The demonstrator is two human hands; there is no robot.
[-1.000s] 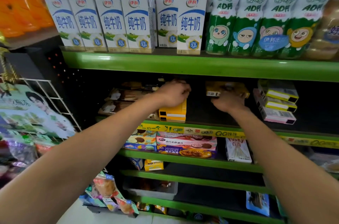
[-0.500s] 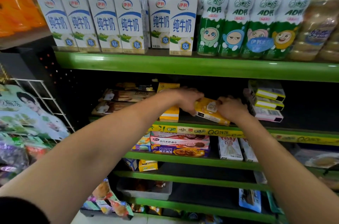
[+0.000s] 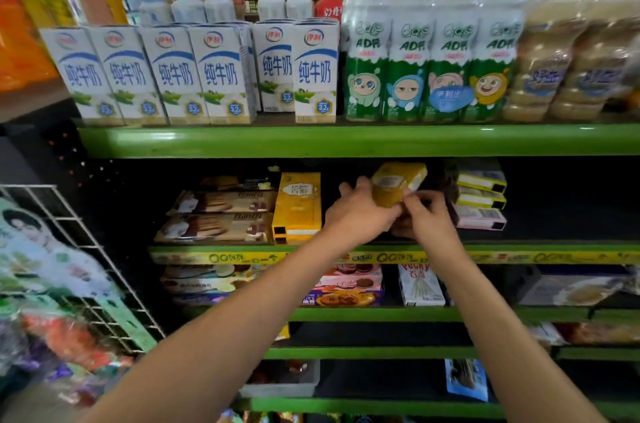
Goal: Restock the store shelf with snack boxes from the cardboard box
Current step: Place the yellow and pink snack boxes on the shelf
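1. Nearest the camera, both forearms reach up to the middle tier. The left hand (image 3: 360, 215) has its fingers curled round the near end of a yellow snack box (image 3: 398, 187), and the right hand (image 3: 427, 218) pinches that same end from the other side, thumb and forefinger meeting on the box's lower corner.

2. The snack box is lifted and tilted, its far end higher than the fingers and pointing into the dark gap of the shelf (image 3: 346, 142). It appears clear of the shelf floor, though blur makes the underside hard to read.

3. Just left of the left hand's knuckles stands a stack of yellow boxes (image 3: 298, 206) of what looks like the same kind. Beyond the right hand's fingertips and to their right lies a pile of flat boxes (image 3: 481, 201).

4. As I judge it, the step is seating this box between those two piles. Level it first, keeping both grips until its base meets the floor of the shelf. Then slide it straight back, watching that the left knuckles do not nudge the yellow stack.

5. The cardboard box is not in view.
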